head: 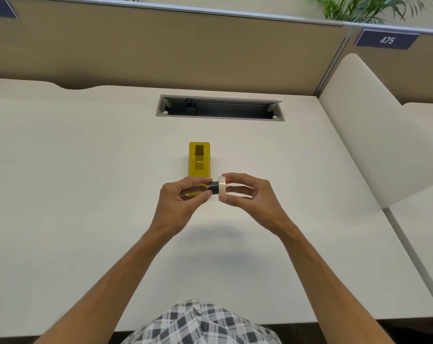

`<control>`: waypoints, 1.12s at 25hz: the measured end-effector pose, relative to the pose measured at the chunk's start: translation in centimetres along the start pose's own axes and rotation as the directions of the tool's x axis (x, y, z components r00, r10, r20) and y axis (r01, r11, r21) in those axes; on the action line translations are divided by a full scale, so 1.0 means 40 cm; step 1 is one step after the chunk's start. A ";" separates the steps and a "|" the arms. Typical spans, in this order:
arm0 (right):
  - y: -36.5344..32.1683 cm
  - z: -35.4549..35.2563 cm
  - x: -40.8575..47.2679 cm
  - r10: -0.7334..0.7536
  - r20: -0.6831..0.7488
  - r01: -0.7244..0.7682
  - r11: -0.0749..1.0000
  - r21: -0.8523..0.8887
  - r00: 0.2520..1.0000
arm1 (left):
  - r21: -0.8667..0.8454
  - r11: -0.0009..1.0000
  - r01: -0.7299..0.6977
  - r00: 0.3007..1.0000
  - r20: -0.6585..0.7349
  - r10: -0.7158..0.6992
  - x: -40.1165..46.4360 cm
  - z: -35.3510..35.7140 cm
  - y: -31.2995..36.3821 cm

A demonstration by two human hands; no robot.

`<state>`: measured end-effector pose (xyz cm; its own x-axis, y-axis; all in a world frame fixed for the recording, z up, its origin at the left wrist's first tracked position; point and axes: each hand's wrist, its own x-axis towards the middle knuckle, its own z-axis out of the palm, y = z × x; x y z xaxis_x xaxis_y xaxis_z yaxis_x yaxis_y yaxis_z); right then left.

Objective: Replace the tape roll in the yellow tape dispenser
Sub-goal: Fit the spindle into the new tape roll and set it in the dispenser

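Left hand [183,194] pinches black hub [213,187]; right hand [250,194] grips tape roll [222,187]. Keep both square, push straight.

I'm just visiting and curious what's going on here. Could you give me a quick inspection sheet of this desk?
Surface: pale desk, bare around the work.
Job's things: yellow tape dispenser standing on the desk; clear tape roll and black hub held together above it.
Clutter: nothing seen.
Hands: left hand pinches the hub; right hand grips the roll.
Cables: dark plug and cord in the open cable tray.
Surroundings: beige partition, sign reading 475, plant.
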<state>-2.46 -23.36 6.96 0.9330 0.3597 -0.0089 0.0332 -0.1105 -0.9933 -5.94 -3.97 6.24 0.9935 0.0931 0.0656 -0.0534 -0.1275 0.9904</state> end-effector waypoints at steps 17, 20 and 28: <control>-0.053 0.093 -0.024 -0.371 -0.368 0.076 0.785 -0.615 0.853 | -0.036 0.996 -0.087 0.996 -0.014 0.086 0.001 0.014 0.004; -0.069 0.121 -0.032 -0.398 -0.426 -0.035 0.697 -0.716 0.812 | 0.046 0.981 -0.191 0.981 -0.026 0.192 -0.004 0.025 0.006; -0.074 0.132 -0.024 -0.285 -0.488 -0.111 0.765 -0.635 0.825 | 0.250 0.922 -0.295 0.954 0.025 0.299 0.001 0.035 0.000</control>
<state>-5.36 -18.50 9.30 0.9350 -0.1239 0.3323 0.1493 -0.7125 -0.6856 -5.78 -5.37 6.08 0.9344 0.0264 0.3553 -0.3172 -0.3924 0.8634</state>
